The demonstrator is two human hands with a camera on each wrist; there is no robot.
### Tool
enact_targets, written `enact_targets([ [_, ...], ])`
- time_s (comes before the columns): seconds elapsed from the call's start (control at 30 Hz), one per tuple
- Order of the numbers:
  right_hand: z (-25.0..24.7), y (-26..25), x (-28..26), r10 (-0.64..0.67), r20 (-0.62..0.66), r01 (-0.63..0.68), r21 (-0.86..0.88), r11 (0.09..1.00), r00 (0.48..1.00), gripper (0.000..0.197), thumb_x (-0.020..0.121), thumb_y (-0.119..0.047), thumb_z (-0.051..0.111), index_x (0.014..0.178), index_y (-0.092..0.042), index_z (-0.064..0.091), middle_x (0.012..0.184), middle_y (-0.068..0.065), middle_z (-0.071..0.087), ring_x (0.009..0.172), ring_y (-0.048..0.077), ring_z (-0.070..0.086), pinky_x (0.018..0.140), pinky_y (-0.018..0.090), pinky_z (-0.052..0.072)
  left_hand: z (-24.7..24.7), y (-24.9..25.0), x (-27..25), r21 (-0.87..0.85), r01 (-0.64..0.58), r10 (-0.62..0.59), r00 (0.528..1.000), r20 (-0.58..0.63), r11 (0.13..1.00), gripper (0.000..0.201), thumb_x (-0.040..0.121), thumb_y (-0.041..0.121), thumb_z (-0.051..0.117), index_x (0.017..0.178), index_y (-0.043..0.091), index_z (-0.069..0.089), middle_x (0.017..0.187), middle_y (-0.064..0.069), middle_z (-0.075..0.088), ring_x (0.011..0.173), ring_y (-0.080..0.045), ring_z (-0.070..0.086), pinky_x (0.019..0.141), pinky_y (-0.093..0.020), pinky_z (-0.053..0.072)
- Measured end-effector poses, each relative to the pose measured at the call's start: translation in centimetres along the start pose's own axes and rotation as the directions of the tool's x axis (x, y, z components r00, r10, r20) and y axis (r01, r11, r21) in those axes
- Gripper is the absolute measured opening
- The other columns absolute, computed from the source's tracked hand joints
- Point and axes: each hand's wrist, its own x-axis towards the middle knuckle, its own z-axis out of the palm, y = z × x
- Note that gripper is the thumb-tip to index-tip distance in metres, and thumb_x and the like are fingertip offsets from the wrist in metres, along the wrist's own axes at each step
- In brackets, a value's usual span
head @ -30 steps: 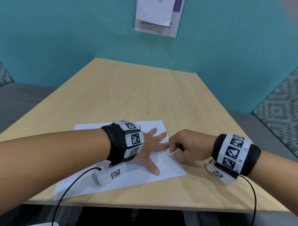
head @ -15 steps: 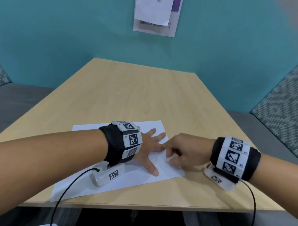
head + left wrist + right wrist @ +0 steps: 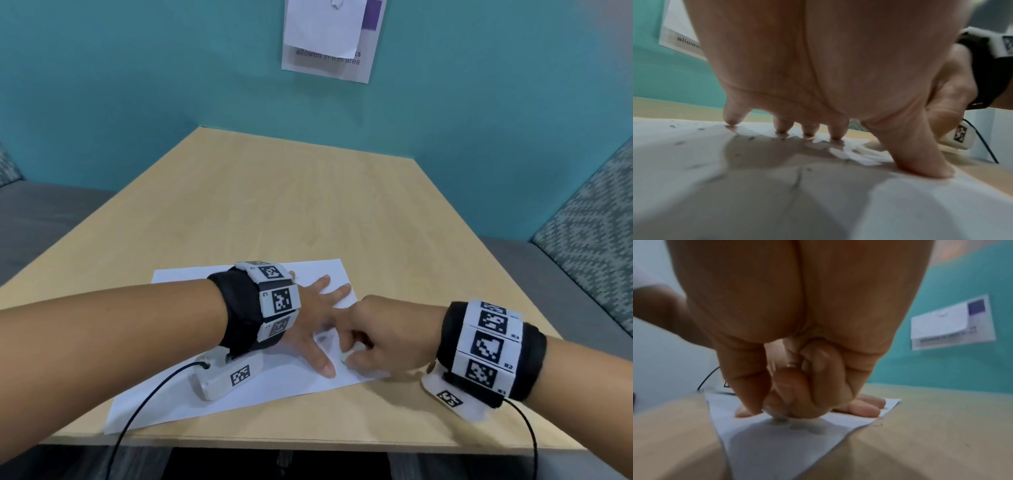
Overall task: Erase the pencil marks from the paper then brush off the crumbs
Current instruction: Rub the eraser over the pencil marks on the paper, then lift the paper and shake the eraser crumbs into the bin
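A white sheet of paper (image 3: 212, 394) lies near the front edge of the wooden table (image 3: 274, 205). My left hand (image 3: 315, 322) lies flat on the sheet with its fingers spread, holding it down. My right hand (image 3: 373, 339) pinches a small white eraser (image 3: 349, 354) and presses it on the paper between my left thumb and index finger. Dark eraser crumbs (image 3: 751, 138) lie scattered on the paper (image 3: 684, 154) around my left fingertips (image 3: 731, 121). In the right wrist view my curled fingers (image 3: 797, 394) cover most of the eraser (image 3: 774, 414).
A teal wall stands behind the table, with a paper notice (image 3: 330, 37) pinned to it. Grey patterned seats (image 3: 589, 246) flank the table on both sides. Cables (image 3: 137, 418) run from both wrist cameras over the table's front edge.
My right hand has slid left and toward me with the eraser, further onto the paper and under my left index finger. My left hand stays in place.
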Motion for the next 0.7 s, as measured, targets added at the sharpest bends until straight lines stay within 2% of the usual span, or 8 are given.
enact_targets([
  [0.13,-1.5,1.7,0.1,0.113,-0.121,-0.119,-0.044,0.992,0.986,0.005,0.083,-0.020,0.063,0.082,-0.019,0.059,0.065,-0.012,0.049,0.058,0.006,0.045,0.056,0.022,0.036,0.1,0.0,0.2,0.035,-0.006,0.006,1.000,0.021,0.999,0.103,0.079,0.073,0.061,0.150,0.055,-0.012,0.163,0.008,-0.025,0.150,-0.033,-0.019,0.107,-0.078,0.001],
  [0.23,-0.2,0.0,-0.1,0.021,-0.026,-0.021,-0.020,1.000,0.999,0.005,0.083,-0.019,0.060,0.086,-0.021,0.056,0.065,-0.013,0.049,0.057,0.006,0.046,0.057,0.023,0.041,0.0,0.0,-0.2,0.002,-0.010,0.010,1.000,0.012,1.000,0.091,0.080,0.069,0.063,0.151,0.055,0.008,0.163,0.006,-0.025,0.150,-0.031,-0.020,0.109,-0.076,0.000],
  [0.3,0.3,-0.4,-0.2,0.006,-0.030,-0.007,-0.001,1.000,1.000,0.005,0.084,-0.020,0.060,0.088,-0.019,0.057,0.065,-0.013,0.050,0.058,0.006,0.046,0.058,0.024,0.041,-0.2,0.1,-0.3,-0.001,-0.010,0.010,1.000,0.017,1.000,0.090,0.081,0.069,0.063,0.151,0.055,0.008,0.163,0.005,-0.025,0.150,-0.030,-0.020,0.110,-0.075,0.001],
  [0.43,-1.3,2.4,-0.5,0.182,-0.187,-0.207,-0.120,0.971,0.965,0.008,0.084,-0.022,0.058,0.083,-0.014,0.061,0.072,-0.006,0.058,0.067,0.018,0.052,0.057,0.025,0.041,-0.3,0.2,-0.1,0.062,0.021,-0.024,0.998,0.050,0.998,0.106,0.080,0.074,0.058,0.153,0.048,-0.014,0.163,0.007,-0.024,0.151,-0.029,-0.019,0.110,-0.075,0.003],
  [0.5,-1.6,4.0,-1.1,0.246,-0.261,-0.288,-0.137,0.948,0.934,0.011,0.086,-0.026,0.057,0.084,-0.016,0.060,0.075,-0.003,0.059,0.071,0.021,0.056,0.062,0.030,0.045,-0.7,0.2,-0.2,0.070,0.019,-0.024,0.997,0.067,0.997,0.108,0.080,0.075,0.058,0.153,0.045,-0.016,0.163,0.009,-0.025,0.151,-0.026,-0.019,0.112,-0.073,0.003],
  [0.6,-1.7,5.7,-2.0,0.315,-0.342,-0.364,-0.087,0.927,0.885,0.012,0.089,-0.032,0.056,0.096,-0.022,0.057,0.075,-0.008,0.051,0.080,0.021,0.058,0.067,0.032,0.045,-1.3,0.5,-0.8,0.022,-0.006,0.004,0.995,0.098,1.000,0.109,0.080,0.069,0.064,0.153,0.046,-0.013,0.163,0.012,-0.024,0.151,-0.021,-0.021,0.115,-0.069,0.000],
  [0.7,-1.1,6.5,-2.5,0.372,-0.309,-0.429,-0.142,0.892,0.875,0.018,0.092,-0.036,0.055,0.102,-0.021,0.056,0.083,-0.005,0.052,0.086,0.022,0.059,0.070,0.032,0.046,-1.6,1.3,-1.7,-0.021,-0.007,0.009,0.995,0.101,1.000,0.108,0.079,0.065,0.068,0.153,0.047,-0.009,0.163,0.018,-0.020,0.150,-0.014,-0.020,0.118,-0.063,-0.003],
])
